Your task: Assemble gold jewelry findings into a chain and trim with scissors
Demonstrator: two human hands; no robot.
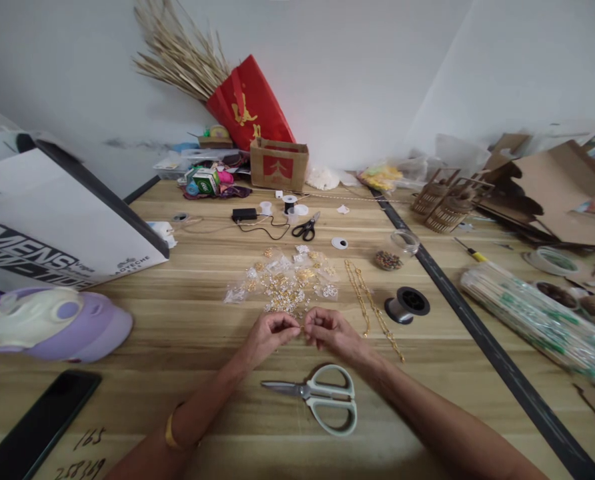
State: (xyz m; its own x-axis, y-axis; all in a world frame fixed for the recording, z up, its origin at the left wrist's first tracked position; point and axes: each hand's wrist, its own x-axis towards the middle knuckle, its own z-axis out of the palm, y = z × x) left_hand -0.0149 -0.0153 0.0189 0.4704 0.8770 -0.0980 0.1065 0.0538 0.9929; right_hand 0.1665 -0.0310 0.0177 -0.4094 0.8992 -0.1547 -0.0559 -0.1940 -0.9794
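My left hand (276, 333) and my right hand (331, 331) meet fingertip to fingertip over the wooden table, each closed in a pinch. Between them shows a tiny gold-coloured bit, too small to make out. Just beyond my fingers lies a pile of gold and clear beads (285, 293), with small clear plastic bags (280, 261) around it. A gold chain (365, 300) is laid out in a loop right of my right hand. Scissors with pale green handles (330, 400) rest on the table below my hands, blades pointing left.
Right of the chain stands a spool of thin line (406, 304), with a jar of coloured beads (390, 259) behind it. Black scissors (305, 228) lie farther back. At left are a purple and white bottle (72, 327), a phone (40, 423) and a white box (62, 220). Bundled sticks (532, 313) lie right.
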